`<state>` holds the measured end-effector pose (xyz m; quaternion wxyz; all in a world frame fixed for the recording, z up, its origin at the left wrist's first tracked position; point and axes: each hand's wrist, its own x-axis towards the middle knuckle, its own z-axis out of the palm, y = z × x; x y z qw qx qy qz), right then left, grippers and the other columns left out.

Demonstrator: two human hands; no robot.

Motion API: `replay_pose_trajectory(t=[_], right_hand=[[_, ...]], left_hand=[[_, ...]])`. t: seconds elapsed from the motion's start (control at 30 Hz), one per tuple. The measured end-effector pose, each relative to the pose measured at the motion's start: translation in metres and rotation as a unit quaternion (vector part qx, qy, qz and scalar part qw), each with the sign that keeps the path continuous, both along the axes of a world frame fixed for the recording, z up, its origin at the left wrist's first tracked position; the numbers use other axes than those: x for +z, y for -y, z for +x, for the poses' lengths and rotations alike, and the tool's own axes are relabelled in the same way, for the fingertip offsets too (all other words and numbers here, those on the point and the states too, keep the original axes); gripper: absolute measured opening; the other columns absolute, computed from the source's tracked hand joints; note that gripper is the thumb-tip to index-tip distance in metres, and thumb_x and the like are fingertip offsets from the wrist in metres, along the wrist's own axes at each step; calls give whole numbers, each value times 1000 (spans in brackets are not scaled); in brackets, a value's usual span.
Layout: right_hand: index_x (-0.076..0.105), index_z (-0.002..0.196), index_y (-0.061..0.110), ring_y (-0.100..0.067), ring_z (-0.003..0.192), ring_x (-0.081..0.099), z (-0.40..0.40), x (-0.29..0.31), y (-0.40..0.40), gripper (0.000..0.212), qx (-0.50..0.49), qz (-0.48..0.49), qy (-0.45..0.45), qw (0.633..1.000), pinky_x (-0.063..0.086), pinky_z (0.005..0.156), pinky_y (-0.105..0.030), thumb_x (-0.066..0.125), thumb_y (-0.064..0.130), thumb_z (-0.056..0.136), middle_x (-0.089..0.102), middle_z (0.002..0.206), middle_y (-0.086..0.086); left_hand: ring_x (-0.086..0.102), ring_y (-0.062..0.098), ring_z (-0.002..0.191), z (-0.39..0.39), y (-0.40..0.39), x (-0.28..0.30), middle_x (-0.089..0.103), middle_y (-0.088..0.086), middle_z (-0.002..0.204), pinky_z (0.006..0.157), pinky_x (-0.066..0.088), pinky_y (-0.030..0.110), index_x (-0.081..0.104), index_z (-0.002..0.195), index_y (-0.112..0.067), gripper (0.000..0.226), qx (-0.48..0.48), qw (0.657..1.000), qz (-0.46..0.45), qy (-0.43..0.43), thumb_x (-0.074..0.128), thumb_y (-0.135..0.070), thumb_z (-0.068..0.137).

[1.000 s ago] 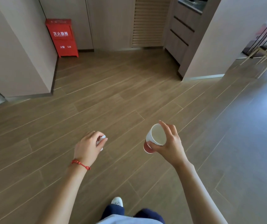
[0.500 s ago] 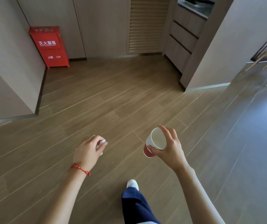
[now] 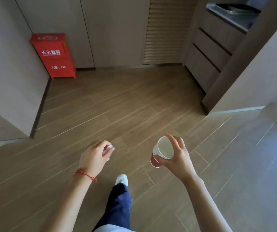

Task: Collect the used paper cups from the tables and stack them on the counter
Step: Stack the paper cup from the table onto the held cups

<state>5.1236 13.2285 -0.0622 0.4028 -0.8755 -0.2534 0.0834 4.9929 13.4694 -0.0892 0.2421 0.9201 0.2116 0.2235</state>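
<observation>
My right hand [image 3: 178, 158] holds a stack of nested paper cups [image 3: 162, 152], red outside and white inside, tilted with the mouth toward me. Thumb and fingers curl around the rim and side. My left hand [image 3: 95, 156] is curled around a small crumpled white scrap [image 3: 109, 149] that peeks out between the fingers. A red string bracelet circles the left wrist. Both hands hover over the wooden floor. The grey counter [image 3: 231, 15] shows at the upper right, above a set of drawers.
A red fire extinguisher box [image 3: 53, 56] stands in the left corner by the wall. A louvred door [image 3: 164, 30] and the drawer cabinet [image 3: 213, 47] lie ahead. A wall corner [image 3: 251, 77] juts in on the right. My leg and white shoe [image 3: 121, 179] step forward.
I have walked forward toward the cabinets, so the red box and the counter appear closer. My leg swung ahead. Both hands keep their holds unchanged.
</observation>
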Motion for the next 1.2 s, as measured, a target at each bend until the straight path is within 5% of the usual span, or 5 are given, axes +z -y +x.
replay_pose_trajectory(t=[0.27, 0.47, 0.67, 1.2], right_hand=[[40, 133, 26, -9, 96, 43, 171, -4, -117, 81, -26, -4, 7, 1000, 36, 81, -21, 82, 29, 63, 36, 115, 12], [41, 133, 25, -8, 96, 41, 283, 4, -183, 81, -42, -16, 14, 999, 36, 79, -22, 82, 29, 63, 35, 113, 12], [40, 134, 24, -8, 96, 41, 396, -5, -225, 82, -60, -21, 16, 998, 37, 80, -21, 82, 30, 63, 36, 114, 10], [40, 135, 23, -10, 97, 41, 744, 1, -297, 84, -82, -19, 47, 995, 41, 77, -22, 82, 31, 63, 41, 120, 2]], left_hand=[[51, 9, 60, 185, -122, -7, 59, -10, 62, 46, 29, 19, 62, 73, -17, 15, -20, 1000, 4, -18, 77, -16, 72], [49, 9, 61, 309, -194, 6, 56, -12, 64, 47, 31, 20, 62, 72, -18, 12, -43, 999, 9, -5, 61, -30, 73], [55, 16, 58, 422, -234, -11, 60, -6, 64, 47, 35, 20, 64, 73, -13, 16, -58, 998, -3, -20, 79, -10, 69], [59, 18, 55, 783, -307, 10, 62, -5, 63, 47, 40, 22, 64, 74, -15, 16, -87, 996, 7, -3, 80, -12, 69]])
